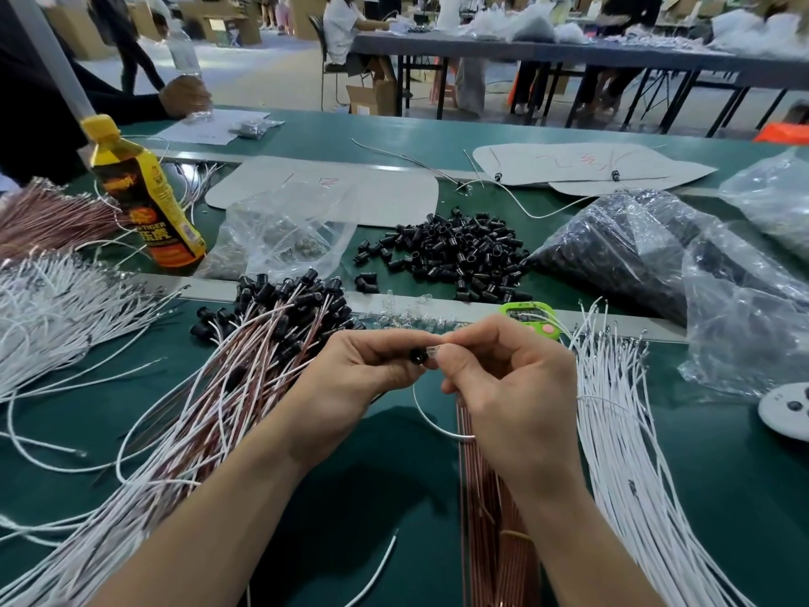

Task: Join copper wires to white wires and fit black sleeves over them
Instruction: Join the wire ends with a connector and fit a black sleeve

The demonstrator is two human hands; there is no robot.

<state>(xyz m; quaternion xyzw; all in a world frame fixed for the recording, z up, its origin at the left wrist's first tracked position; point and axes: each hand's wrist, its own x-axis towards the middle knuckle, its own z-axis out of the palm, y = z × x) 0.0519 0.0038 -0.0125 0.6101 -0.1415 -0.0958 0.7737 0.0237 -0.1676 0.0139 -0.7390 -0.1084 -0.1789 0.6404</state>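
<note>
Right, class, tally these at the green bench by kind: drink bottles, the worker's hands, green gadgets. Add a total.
Bottles: 2, the yellow-capped bottle and the clear bottle
Hands: 2, the left hand pinching a black sleeve, the right hand pinching a small clear part
Green gadget: 1
Total: 5

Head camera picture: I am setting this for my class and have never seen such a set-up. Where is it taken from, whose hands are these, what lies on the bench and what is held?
There is no machine here: a person wears a camera on the head, so you look down at their hands. The left hand pinches a black sleeve; the right hand pinches a small clear part against it, and a white wire loops below. On the green bench lie loose black sleeves, white wires, copper wires, finished sleeved wires, plastic bags and a yellow bottle.
</note>
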